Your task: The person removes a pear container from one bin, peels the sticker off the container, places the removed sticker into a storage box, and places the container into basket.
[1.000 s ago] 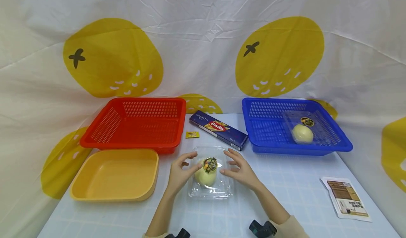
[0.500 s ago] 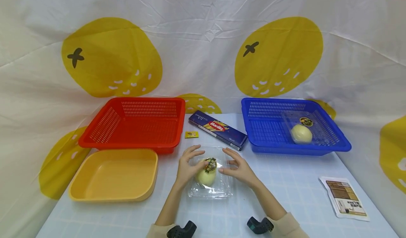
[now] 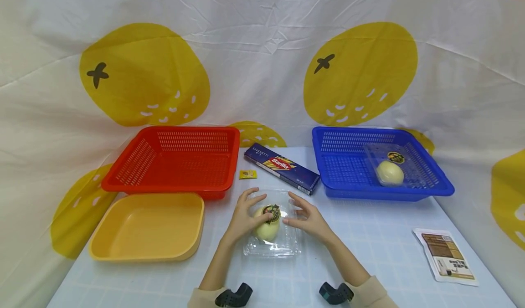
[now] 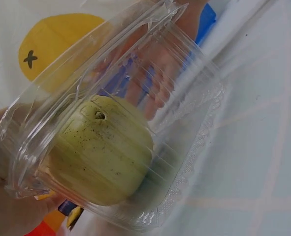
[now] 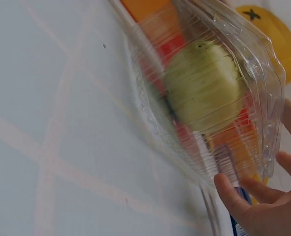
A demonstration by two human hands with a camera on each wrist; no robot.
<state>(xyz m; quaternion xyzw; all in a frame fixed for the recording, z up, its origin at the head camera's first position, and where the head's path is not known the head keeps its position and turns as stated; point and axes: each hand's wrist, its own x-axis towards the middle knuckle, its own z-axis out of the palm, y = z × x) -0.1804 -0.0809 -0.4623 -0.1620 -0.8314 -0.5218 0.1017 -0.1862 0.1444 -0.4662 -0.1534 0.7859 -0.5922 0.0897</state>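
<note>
A clear plastic clamshell container (image 3: 289,248) stands on the table in front of me. Inside sits a round, pale yellow-green fruit (image 4: 106,152) with a small brown stem end. A round dark label (image 3: 271,214) lies on the lid above it. My left hand (image 3: 242,219) is at the container's left side, its thumb on the lid over the label and its other fingers spread toward the far edge. At the right side is my right hand (image 3: 310,218), fingers spread and slightly bent along the rim (image 5: 269,147). Its exact contact with the plastic is hard to tell.
Behind the container lie a blue spaghetti box (image 3: 283,167) and a small yellow packet (image 3: 248,174). A red basket (image 3: 193,187) and a yellow tub (image 3: 143,226) stand left. A blue basket (image 3: 340,162) holds another packed fruit (image 3: 389,173). A flat pouch (image 3: 445,257) lies far right.
My left hand has moved right and inward over the lid, its thumb now further across the label. The right hand and the container have barely moved.
</note>
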